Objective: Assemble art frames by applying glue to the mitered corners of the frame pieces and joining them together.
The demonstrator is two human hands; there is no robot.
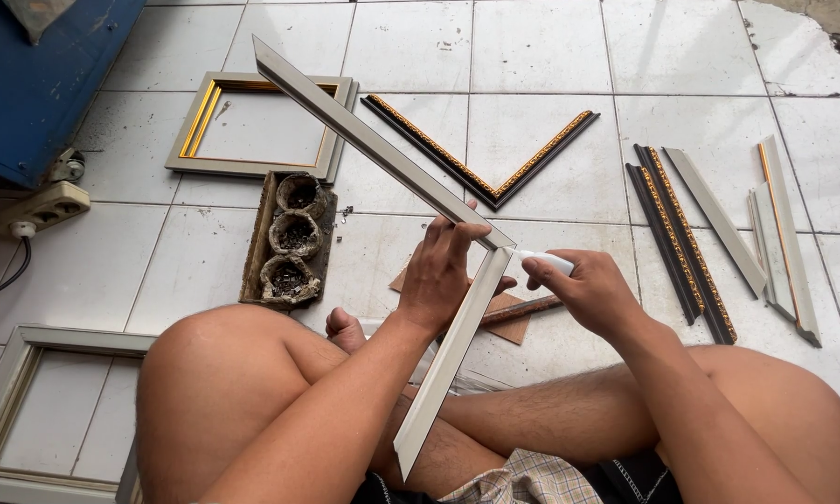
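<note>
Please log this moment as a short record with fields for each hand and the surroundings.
left hand: grips the corner of two joined silver frame pieces
right hand: holds a small white tube, tip at the corner joint
floor: black-and-gold L-piece, finished silver frame, loose moulding strips, tray of nails

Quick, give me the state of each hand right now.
Left hand: closed on the silver L-shaped frame piece near its corner.
Right hand: closed on a small white tube, tip at the corner joint.
</note>
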